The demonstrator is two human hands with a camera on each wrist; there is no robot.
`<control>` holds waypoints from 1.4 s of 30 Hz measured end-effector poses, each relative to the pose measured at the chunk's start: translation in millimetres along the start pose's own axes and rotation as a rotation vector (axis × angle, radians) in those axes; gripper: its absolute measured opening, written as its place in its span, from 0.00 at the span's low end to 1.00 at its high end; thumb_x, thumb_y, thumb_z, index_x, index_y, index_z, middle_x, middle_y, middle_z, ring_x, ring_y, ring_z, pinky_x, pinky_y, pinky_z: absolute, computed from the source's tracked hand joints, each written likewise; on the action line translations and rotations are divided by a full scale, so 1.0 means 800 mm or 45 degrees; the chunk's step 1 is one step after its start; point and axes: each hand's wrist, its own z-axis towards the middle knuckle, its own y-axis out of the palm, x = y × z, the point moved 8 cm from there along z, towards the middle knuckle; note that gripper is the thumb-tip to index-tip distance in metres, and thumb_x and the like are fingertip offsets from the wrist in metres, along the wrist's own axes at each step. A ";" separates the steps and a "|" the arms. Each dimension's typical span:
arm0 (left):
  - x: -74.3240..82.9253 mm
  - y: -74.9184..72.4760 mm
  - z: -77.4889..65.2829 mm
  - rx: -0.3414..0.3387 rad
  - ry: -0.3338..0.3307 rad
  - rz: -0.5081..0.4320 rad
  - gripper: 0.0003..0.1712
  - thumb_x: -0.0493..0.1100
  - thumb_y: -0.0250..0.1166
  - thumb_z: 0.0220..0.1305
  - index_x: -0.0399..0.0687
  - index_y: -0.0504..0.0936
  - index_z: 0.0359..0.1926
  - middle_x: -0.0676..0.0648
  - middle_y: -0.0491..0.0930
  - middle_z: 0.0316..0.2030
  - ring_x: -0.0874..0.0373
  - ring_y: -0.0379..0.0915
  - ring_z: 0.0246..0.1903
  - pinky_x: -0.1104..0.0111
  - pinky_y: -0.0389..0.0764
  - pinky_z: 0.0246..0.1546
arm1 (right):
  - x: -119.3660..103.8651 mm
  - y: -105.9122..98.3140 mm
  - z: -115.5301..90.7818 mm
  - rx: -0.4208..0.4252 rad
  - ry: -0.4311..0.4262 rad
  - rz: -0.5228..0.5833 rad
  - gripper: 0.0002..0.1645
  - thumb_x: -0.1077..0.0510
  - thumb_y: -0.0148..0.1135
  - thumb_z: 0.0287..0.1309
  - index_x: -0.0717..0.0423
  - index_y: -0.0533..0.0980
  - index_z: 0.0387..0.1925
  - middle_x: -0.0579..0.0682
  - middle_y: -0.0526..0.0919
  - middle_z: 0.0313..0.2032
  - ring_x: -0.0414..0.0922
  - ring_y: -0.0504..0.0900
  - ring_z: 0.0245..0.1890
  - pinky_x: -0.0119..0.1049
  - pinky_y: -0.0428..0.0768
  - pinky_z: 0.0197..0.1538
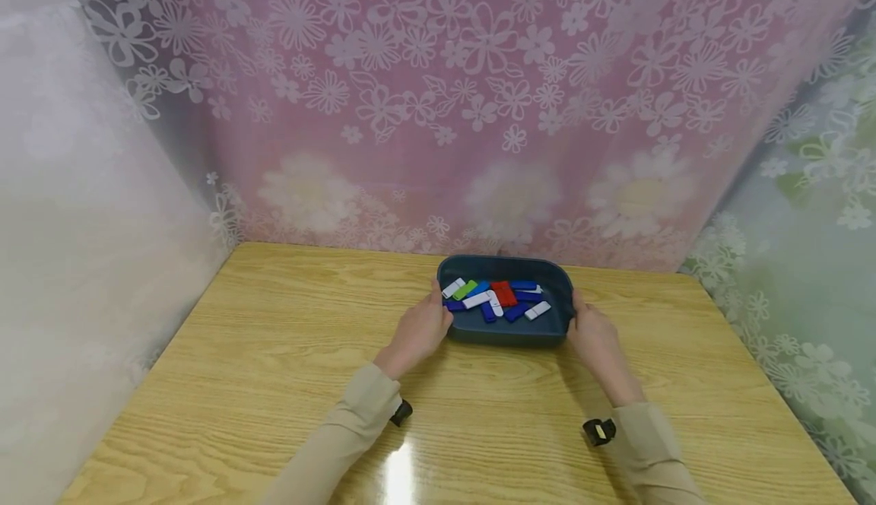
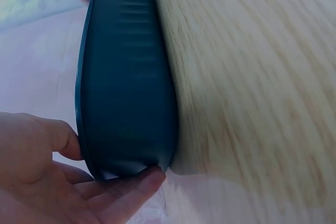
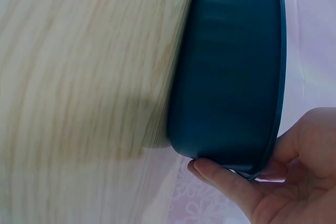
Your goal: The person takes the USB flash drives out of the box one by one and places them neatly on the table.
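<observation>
A dark teal plastic bin (image 1: 506, 338) sits close over the wooden table near its back edge. Inside lie several small flat sticks that look like USB flash drives, among them white ones (image 1: 537, 310), dark blue ones (image 1: 518, 312), a green one (image 1: 465, 290) and red ones (image 1: 503, 293). My left hand (image 1: 423, 328) grips the bin's left end, thumb at the rim and fingers (image 2: 131, 195) against the end wall. At the opposite end my right hand (image 1: 594, 335) holds on, its fingers (image 3: 223, 177) along the lower end wall.
The wood-grain table (image 1: 287, 353) spreads out around the bin. A pink flowered curtain (image 1: 424, 109) hangs right behind its back edge, with pale drapes on the left (image 1: 103, 223) and right (image 1: 814, 262). Black wrist cameras (image 1: 599, 432) sit by both sleeves.
</observation>
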 end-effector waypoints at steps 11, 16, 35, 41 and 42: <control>-0.014 -0.014 -0.008 0.009 -0.038 0.015 0.39 0.40 0.56 0.75 0.25 0.50 0.76 0.49 0.69 0.24 0.58 0.60 0.21 0.67 0.64 0.23 | -0.017 0.006 -0.001 -0.002 -0.014 0.054 0.32 0.69 0.45 0.64 0.79 0.61 0.69 0.79 0.78 0.49 0.73 0.80 0.45 0.64 0.77 0.48; -0.021 -0.018 -0.012 0.018 -0.040 0.016 0.39 0.40 0.56 0.74 0.24 0.51 0.75 0.50 0.68 0.23 0.58 0.61 0.20 0.67 0.64 0.23 | -0.024 0.008 -0.001 0.002 -0.029 0.061 0.32 0.69 0.46 0.64 0.79 0.62 0.68 0.78 0.79 0.47 0.72 0.81 0.43 0.64 0.78 0.46; -0.054 -0.036 -0.023 0.005 -0.118 -0.051 0.39 0.38 0.55 0.74 0.27 0.49 0.76 0.53 0.63 0.18 0.61 0.53 0.15 0.69 0.56 0.17 | -0.056 0.022 -0.003 -0.065 -0.041 0.134 0.31 0.67 0.44 0.70 0.77 0.58 0.71 0.76 0.75 0.58 0.62 0.82 0.38 0.56 0.79 0.40; -0.059 -0.041 -0.026 0.002 -0.127 -0.058 0.39 0.38 0.55 0.74 0.27 0.49 0.76 0.53 0.63 0.18 0.61 0.54 0.16 0.69 0.57 0.18 | -0.062 0.022 -0.003 -0.065 -0.050 0.135 0.31 0.67 0.44 0.71 0.77 0.58 0.71 0.75 0.74 0.60 0.65 0.82 0.46 0.59 0.79 0.48; -0.060 -0.042 -0.027 0.002 -0.124 -0.054 0.39 0.38 0.55 0.74 0.27 0.50 0.76 0.53 0.63 0.18 0.61 0.54 0.16 0.69 0.57 0.18 | -0.063 0.023 -0.003 -0.063 -0.050 0.134 0.31 0.67 0.44 0.70 0.77 0.58 0.71 0.76 0.75 0.59 0.65 0.83 0.46 0.59 0.79 0.47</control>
